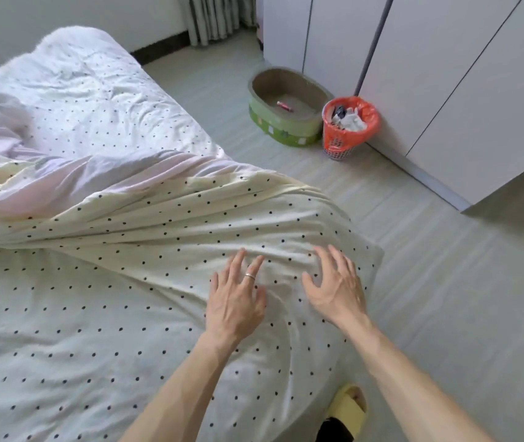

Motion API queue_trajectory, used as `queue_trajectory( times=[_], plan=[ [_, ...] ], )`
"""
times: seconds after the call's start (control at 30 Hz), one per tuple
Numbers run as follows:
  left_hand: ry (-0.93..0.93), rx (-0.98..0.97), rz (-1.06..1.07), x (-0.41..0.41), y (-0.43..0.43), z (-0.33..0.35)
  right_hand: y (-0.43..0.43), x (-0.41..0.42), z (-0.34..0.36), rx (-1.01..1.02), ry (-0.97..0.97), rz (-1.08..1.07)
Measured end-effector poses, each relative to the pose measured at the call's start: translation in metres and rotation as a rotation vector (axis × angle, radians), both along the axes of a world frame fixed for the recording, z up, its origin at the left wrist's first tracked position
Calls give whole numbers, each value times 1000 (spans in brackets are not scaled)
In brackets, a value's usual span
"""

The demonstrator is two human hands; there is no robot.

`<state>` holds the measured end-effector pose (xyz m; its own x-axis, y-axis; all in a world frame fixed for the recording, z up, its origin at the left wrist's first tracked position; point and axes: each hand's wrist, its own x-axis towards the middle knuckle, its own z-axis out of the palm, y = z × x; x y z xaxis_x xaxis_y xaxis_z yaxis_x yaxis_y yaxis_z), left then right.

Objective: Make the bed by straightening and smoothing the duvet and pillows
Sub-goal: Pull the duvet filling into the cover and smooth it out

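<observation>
A cream duvet [165, 224] with small black dots lies bunched in long folds across the bed, its pale pink underside [62, 183] turned up at the left. Under it the dotted sheet [62, 314] covers the mattress, and more dotted bedding [94, 100] stretches to the far end. My left hand [238, 298], wearing a ring, hovers palm down with fingers spread over the duvet's near right corner. My right hand [337, 288] is beside it, also spread and holding nothing, close to the bed's edge. No pillow is clearly visible.
Pale floor [413, 282] runs along the bed's right side. A green oval cardboard tub [286, 126] and an orange-lined waste basket [348, 129] stand by the white wardrobe doors [445, 90]. My foot in a yellow slipper [348, 409] is at the bed's corner. Curtains [216, 17] hang at the back.
</observation>
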<state>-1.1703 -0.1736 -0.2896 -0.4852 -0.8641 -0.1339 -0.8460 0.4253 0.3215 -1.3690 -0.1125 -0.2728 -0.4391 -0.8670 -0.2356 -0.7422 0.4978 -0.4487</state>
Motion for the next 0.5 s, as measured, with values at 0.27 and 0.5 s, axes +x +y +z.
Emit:
queue_trajectory(
  times=[0.27, 0.5],
  plan=[
    [-116, 164, 247, -59, 12, -9, -58, -124, 5, 116, -177, 90],
    [-36, 260, 381, -68, 4, 18, -121, -149, -6, 303, -427, 101]
  ],
)
